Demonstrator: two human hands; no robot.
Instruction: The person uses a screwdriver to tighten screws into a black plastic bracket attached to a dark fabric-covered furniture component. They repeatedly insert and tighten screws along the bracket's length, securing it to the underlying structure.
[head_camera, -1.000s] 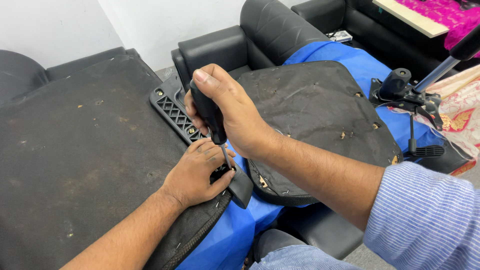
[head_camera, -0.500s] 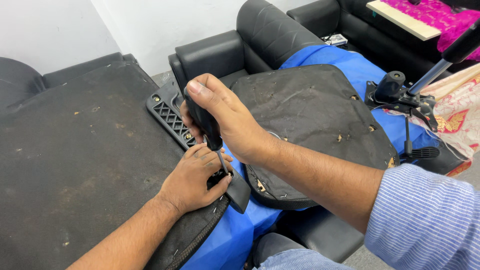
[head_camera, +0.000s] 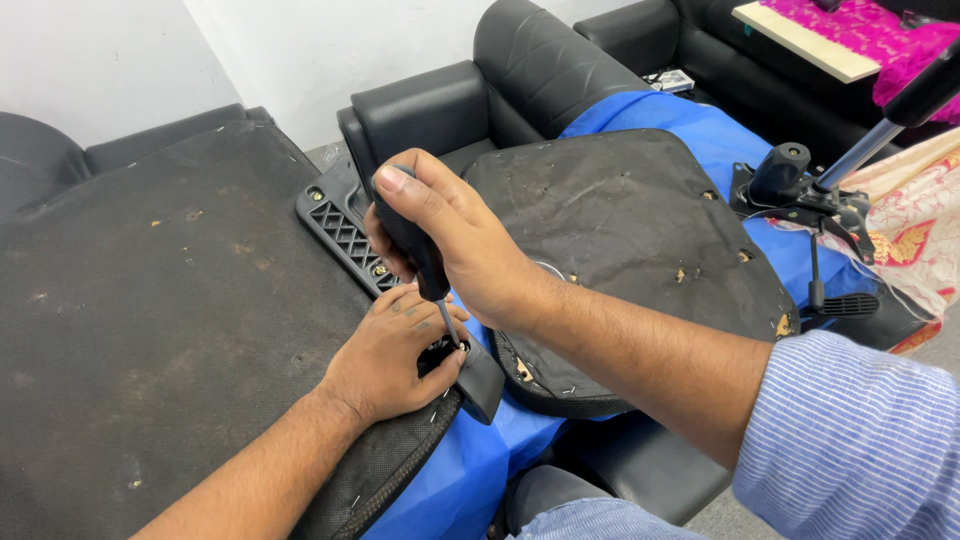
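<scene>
Right hand (head_camera: 455, 240) is fisted tight around a black screwdriver (head_camera: 418, 250), tip down at the black plastic bracket (head_camera: 350, 235) between the seat pads. Left hand (head_camera: 395, 350) presses flat there, fingers maybe steadying a screw.

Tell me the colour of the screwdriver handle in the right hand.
Black. The screwdriver handle, gripped in the right hand, shows best in the head view.

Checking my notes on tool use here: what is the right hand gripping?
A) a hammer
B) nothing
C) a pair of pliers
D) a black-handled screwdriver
D: the right hand wraps around a black-handled screwdriver, its thin shaft pointing down beside the left hand.
</scene>
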